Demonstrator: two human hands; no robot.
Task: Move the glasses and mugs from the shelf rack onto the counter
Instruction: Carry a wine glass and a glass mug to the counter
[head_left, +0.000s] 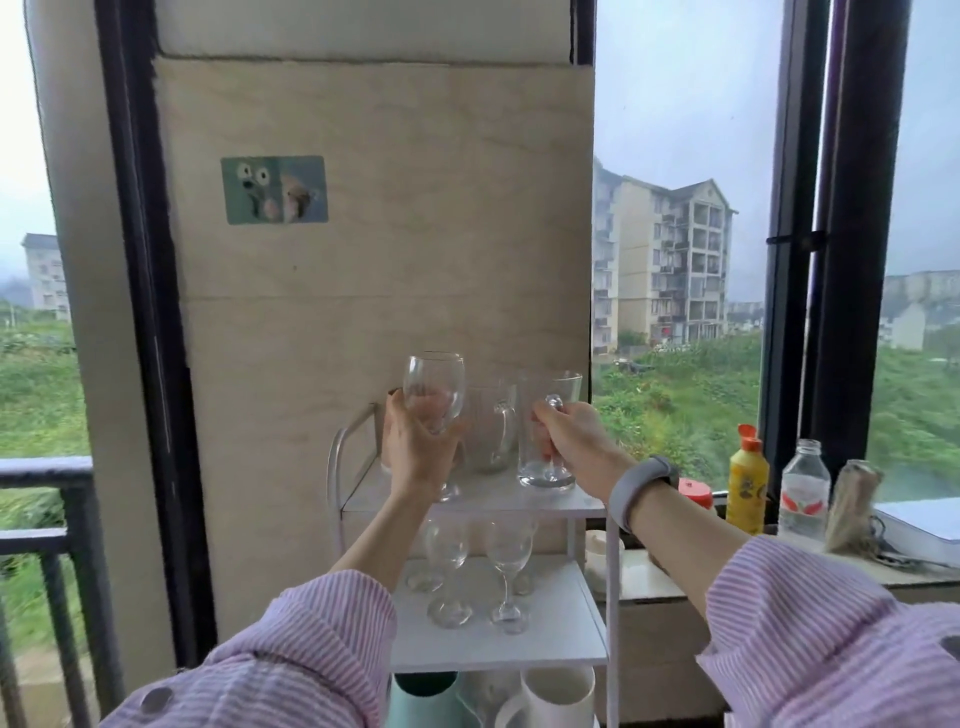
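Hands on glassware at the top tier of the white shelf rack, seen from the head camera.

Left hand wraps the bowl of a wine glass, fingers curled round it from behind, its foot just above or on the top shelf; I cannot tell which. Right hand grips the handle of a tall glass mug, fingers closed on it, the mug upright with its base on the same shelf. Between the two stands a second glass mug, untouched. On the middle shelf several stemmed glasses stand upright. On the bottom tier a white mug sits beside a pale green cup. To the right, the desk carries a yellow bottle and a clear bottle near the window.
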